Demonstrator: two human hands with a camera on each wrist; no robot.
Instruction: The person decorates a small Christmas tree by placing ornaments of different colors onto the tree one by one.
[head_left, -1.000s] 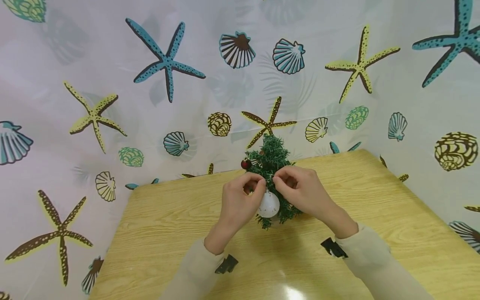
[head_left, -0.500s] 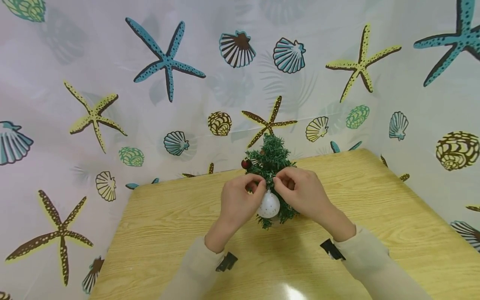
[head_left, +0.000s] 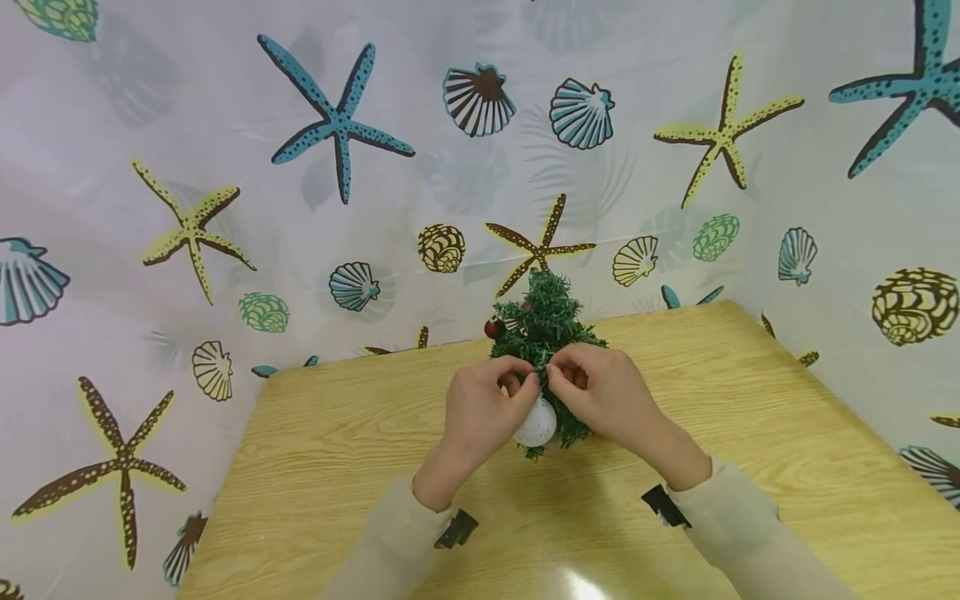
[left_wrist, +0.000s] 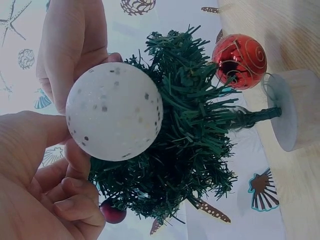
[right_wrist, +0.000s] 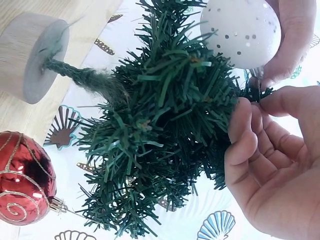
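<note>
A white Christmas bauble [head_left: 535, 423] with small dark and shiny specks hangs at the front of a small green Christmas tree [head_left: 553, 310]. My left hand [head_left: 483, 410] pinches just above its cap, thumb and forefinger together at the thin hanging loop. Opposite it, my right hand [head_left: 609, 395] also pinches with thumb and forefinger. In the right wrist view the loop [right_wrist: 259, 90] runs from the silver cap to the right fingertips, beside a green branch tip. Fingers and needles partly hide the loop, so whether it is around the branch cannot be told.
A shiny red bauble [left_wrist: 240, 61] with gold swirls hangs low on the tree, and a dark red bauble [head_left: 494, 327] at its left side. The tree's pale round base [left_wrist: 299, 110] stands on the wooden table [head_left: 337, 442]. A shell-and-starfish curtain [head_left: 420, 150] surrounds the table.
Both hands have come down slightly, and the white bauble has dropped a little with them. Their fingertips remain close together in front of the tree.
</note>
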